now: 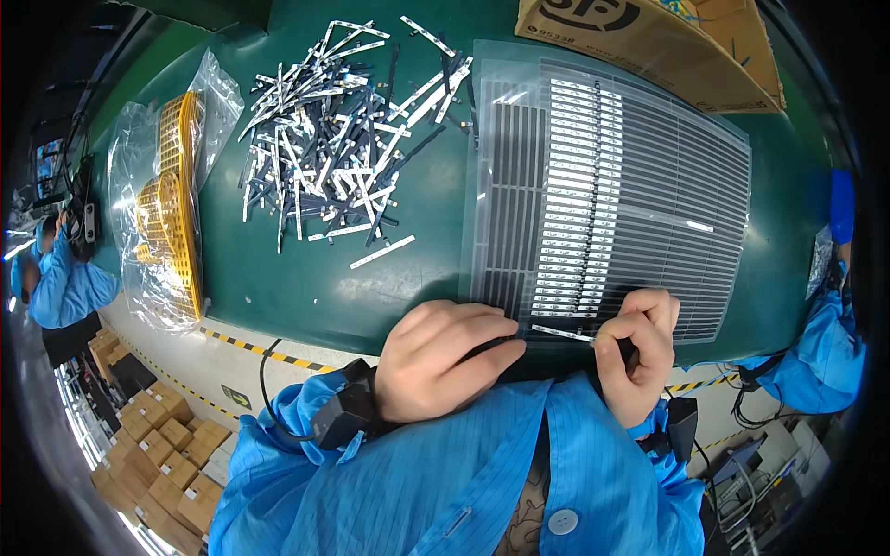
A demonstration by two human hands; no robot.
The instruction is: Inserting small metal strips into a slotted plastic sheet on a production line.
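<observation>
My right hand [638, 350] pinches the right end of a thin white strip with dark marks [562, 332] between thumb and forefinger. The strip lies slightly tilted over the near edge of a clear, dark-slotted tray [681, 185]. Just beyond it, similar strips [579, 199] sit side by side in a column of the slots. My left hand [450, 357] is curled at the tray's near left corner, thumb and fingers drawn together close to the strip's left end. What lies between those left fingertips, if anything, is hidden.
A loose pile of black and white strips [324, 144] covers the table's [408, 296] far left middle. Yellow perforated plastic pieces in a clear bag [176, 213] lie farther left. An open cardboard box [649, 51] stands behind the tray. People in blue work at both sides.
</observation>
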